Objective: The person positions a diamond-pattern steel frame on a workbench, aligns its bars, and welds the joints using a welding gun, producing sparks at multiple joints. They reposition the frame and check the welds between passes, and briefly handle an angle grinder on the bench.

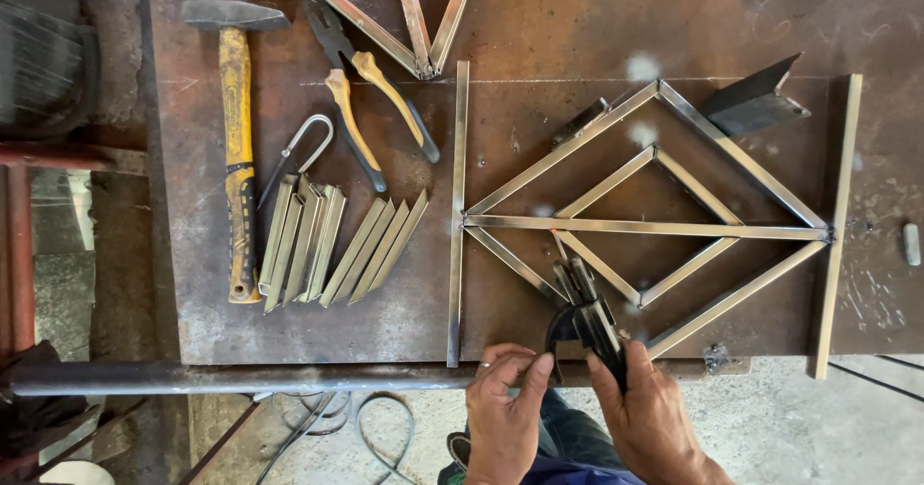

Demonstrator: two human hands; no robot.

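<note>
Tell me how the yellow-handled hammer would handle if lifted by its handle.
The hammer probably feels head-heavy: its dark metal head looks bulky against the slim handle. It looks rigid, so no flex. The worn, grimy handle may grip fairly well, and lying flat, it seems unlikely to roll.

Rust-brown steel tabletop point(539, 23); yellow-handled hammer point(236, 158), dark grey head; pliers point(371, 100) with cream-yellow grips, black tips; bare silver-grey diamond frame point(645, 225).

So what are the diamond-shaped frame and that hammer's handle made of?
The diamond frame looks like bare steel strip: grey, dull sheen, straight thin bars joined at the corners. The hammer handle seems to be wood or fibreglass under worn yellow paint, with dark scuffs; the look doesn't settle which. Its head is dark metal.
</note>
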